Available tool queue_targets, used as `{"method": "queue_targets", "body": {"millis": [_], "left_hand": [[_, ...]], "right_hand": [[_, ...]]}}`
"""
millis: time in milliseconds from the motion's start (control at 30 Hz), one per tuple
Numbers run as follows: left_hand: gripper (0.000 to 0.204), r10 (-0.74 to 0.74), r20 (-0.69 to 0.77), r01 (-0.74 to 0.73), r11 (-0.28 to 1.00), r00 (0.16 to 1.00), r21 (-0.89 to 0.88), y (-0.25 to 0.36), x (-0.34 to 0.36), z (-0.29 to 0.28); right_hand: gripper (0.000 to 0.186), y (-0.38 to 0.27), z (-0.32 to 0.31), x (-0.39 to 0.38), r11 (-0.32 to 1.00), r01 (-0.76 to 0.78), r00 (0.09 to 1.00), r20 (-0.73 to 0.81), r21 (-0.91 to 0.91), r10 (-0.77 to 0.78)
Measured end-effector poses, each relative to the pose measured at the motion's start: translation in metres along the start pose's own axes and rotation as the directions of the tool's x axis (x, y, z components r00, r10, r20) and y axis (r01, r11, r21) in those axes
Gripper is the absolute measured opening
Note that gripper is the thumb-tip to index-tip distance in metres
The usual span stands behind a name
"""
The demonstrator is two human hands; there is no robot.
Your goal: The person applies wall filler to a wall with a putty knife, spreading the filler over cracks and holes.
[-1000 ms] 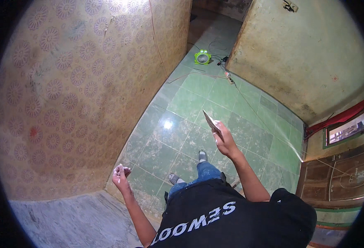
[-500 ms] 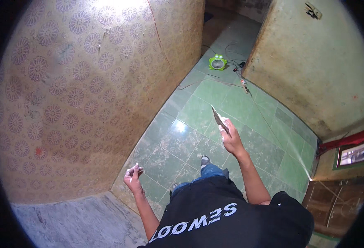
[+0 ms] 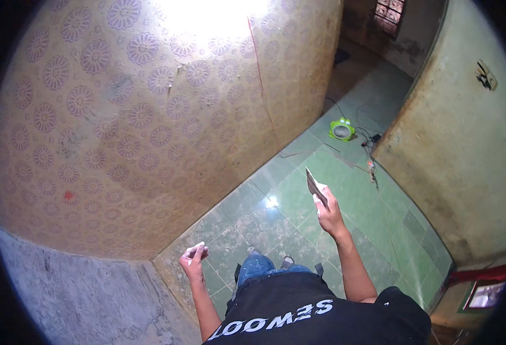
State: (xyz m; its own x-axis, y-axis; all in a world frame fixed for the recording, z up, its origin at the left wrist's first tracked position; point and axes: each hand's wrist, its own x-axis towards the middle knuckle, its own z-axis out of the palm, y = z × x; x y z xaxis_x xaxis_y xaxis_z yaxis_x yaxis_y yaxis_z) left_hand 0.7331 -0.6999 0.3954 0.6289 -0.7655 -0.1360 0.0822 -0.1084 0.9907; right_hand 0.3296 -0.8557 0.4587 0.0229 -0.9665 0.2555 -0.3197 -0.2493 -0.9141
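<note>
R hand (image 3: 331,219) grips thin flat plate (image 3: 315,188), held up over tiled floor (image 3: 299,192); L hand (image 3: 193,264) has fingers bunched, can't tell if holding anything; white smears (image 3: 320,206) on R hand could make plate slip & drop.

The view comes from a wide fisheye camera worn on the person's head, looking steeply down and forward over the black shirt (image 3: 356,325), which is nearest the lens along the lower edge. The left hand (image 3: 193,263) and right hand (image 3: 330,217) sit at middle range, with the tiled floor (image 3: 379,236) beyond. A patterned wall (image 3: 109,149) spreads across the left, a plainer wall (image 3: 437,149) slants in at right (the rim bends edges and darkens to black), and a dim passage (image 3: 368,80) lies farthest, upper right.
</note>
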Motion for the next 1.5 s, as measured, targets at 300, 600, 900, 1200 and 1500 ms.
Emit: {"method": "queue_targets", "body": {"millis": [300, 600, 900, 1200, 1500], "left_hand": [[0.028, -0.025, -0.002, 0.025, 0.992, 1.0, -0.128, 0.018, 0.073, 0.04], [0.024, 0.036, -0.129, -0.048, 0.995, 0.991, -0.092, 0.041, 0.139, 0.058], [0.031, 0.051, -0.382, -0.072, 0.997, 0.923, -0.04, 0.034, 0.128, 0.056], [0.008, -0.055, -0.862, -0.012, 0.997, 0.504, -0.071, 0.02, 0.005, 0.126], [0.015, 0.005, -0.97, 0.125, 0.992, 0.245, 0.036, 0.012, -0.087, 0.22]], "right_hand": [[0.03, 0.013, 0.03, 0.068, 0.998, 0.028, 0.997, 0.068, 0.055, -0.032], [0.036, 0.015, 0.088, 0.179, 0.978, 0.197, 0.956, 0.21, 0.069, -0.207], [0.041, 0.007, 0.184, 0.278, 0.942, 0.092, 0.742, 0.609, 0.322, -0.281], [0.055, 0.008, 0.266, 0.334, 0.875, -0.074, 0.404, 0.816, 0.479, -0.413], [0.046, 0.039, 0.294, 0.315, 0.893, -0.213, -0.013, 0.912, 0.397, -0.409]]}}
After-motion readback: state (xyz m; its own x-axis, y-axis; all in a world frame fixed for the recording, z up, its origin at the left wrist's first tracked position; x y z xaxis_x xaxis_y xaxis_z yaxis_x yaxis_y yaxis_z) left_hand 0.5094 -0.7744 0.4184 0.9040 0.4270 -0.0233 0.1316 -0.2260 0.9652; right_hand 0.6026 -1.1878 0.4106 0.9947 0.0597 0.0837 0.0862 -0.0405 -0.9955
